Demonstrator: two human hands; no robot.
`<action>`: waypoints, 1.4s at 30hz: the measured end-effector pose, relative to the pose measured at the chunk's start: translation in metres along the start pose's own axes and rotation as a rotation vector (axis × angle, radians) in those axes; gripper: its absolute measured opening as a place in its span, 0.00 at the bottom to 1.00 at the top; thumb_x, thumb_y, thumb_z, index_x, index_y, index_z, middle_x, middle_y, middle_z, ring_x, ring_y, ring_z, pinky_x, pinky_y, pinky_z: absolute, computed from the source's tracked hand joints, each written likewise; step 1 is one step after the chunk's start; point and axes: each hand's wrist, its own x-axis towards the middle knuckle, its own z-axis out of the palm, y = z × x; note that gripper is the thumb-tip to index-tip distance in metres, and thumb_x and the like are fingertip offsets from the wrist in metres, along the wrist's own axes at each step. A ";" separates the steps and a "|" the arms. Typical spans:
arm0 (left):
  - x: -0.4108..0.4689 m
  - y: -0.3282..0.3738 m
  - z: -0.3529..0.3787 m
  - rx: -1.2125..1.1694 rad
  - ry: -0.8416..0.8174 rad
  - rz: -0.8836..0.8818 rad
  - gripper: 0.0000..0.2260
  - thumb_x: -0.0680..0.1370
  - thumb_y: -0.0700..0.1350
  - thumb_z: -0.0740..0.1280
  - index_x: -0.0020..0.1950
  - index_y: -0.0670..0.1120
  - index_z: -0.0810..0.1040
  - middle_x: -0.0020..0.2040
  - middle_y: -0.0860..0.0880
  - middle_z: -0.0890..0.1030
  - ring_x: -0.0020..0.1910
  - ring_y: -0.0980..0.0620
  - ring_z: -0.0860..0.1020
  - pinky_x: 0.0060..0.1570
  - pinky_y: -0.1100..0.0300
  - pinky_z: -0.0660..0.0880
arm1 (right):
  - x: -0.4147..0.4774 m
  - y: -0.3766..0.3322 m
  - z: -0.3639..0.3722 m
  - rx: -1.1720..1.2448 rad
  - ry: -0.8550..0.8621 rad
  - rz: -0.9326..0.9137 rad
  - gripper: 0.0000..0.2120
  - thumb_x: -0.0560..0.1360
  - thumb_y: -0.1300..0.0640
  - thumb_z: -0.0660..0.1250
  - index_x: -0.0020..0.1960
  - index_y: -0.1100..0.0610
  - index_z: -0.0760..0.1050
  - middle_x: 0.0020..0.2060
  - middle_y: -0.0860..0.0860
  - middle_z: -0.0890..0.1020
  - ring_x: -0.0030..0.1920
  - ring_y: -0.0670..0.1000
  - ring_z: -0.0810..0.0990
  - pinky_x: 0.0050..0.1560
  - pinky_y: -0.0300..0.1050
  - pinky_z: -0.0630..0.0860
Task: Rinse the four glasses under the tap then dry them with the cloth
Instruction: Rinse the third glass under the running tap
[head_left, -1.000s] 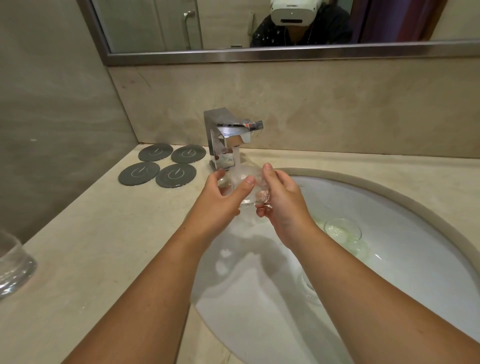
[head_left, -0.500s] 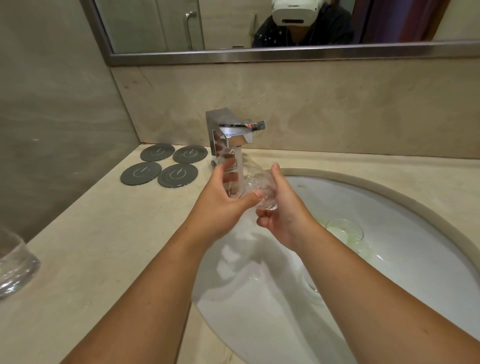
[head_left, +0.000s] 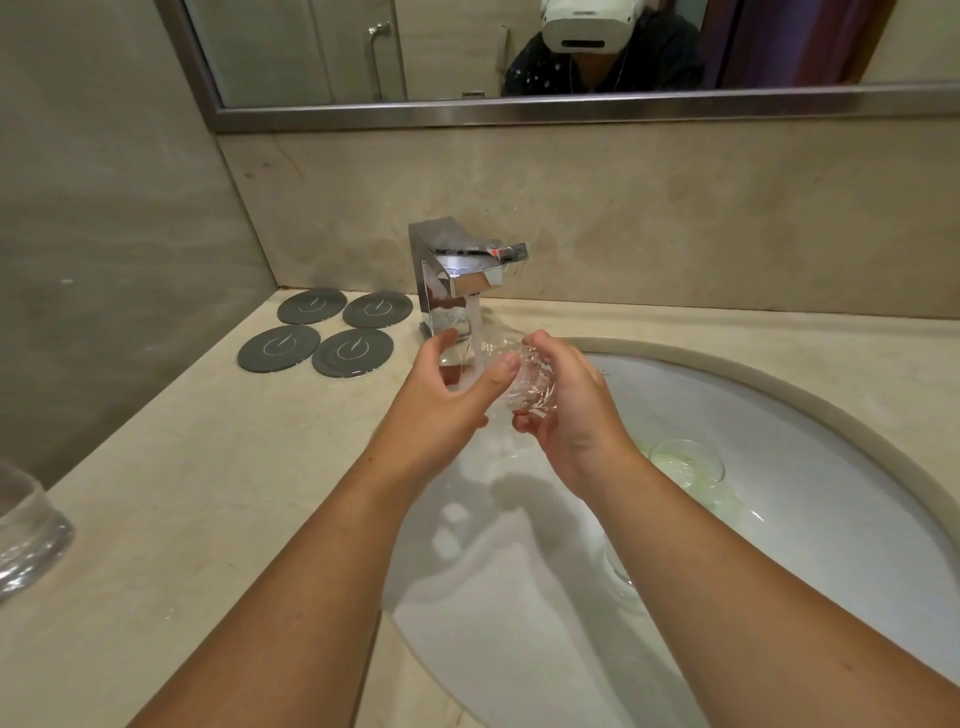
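Observation:
A clear glass (head_left: 524, 382) lies tilted under the running chrome tap (head_left: 457, 275), with water streaming onto it. My left hand (head_left: 447, 400) grips its left side with thumb and fingers. My right hand (head_left: 566, 410) cups its base from the right. Inside the white sink (head_left: 810, 431), a second glass (head_left: 685, 462) holding pale yellowish liquid stands to the right of my right wrist. The rim of a third glass (head_left: 621, 571) shows just below my right forearm. Another glass (head_left: 26, 535) stands on the counter at the far left edge. No cloth is in view.
Several dark grey round coasters (head_left: 317, 338) lie on the beige counter (head_left: 182, 493) left of the tap. A mirror (head_left: 519, 52) spans the wall above. A stone wall closes off the left side.
The glass has moved up and left into the water stream. My left hand's fingers have spread around it, and my right hand has turned further under its base.

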 end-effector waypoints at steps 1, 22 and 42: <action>0.001 -0.001 0.000 -0.020 0.001 -0.015 0.45 0.68 0.67 0.75 0.81 0.56 0.64 0.75 0.50 0.77 0.69 0.54 0.79 0.47 0.65 0.82 | 0.001 0.001 0.000 -0.015 0.005 -0.009 0.05 0.80 0.50 0.70 0.51 0.51 0.82 0.42 0.48 0.83 0.37 0.50 0.79 0.31 0.44 0.68; 0.002 0.000 -0.001 -0.263 -0.051 -0.239 0.20 0.83 0.54 0.70 0.73 0.49 0.75 0.62 0.46 0.85 0.49 0.45 0.83 0.52 0.56 0.81 | -0.010 -0.005 -0.001 -0.224 0.085 -0.157 0.20 0.77 0.43 0.76 0.64 0.50 0.78 0.60 0.52 0.84 0.32 0.45 0.78 0.32 0.43 0.73; -0.034 0.035 -0.012 -0.159 -0.265 -0.513 0.13 0.83 0.52 0.67 0.68 0.52 0.76 0.60 0.41 0.82 0.48 0.42 0.83 0.60 0.50 0.81 | -0.060 -0.047 -0.021 -0.695 0.069 -0.186 0.31 0.68 0.33 0.79 0.64 0.46 0.76 0.54 0.48 0.83 0.46 0.47 0.80 0.41 0.41 0.73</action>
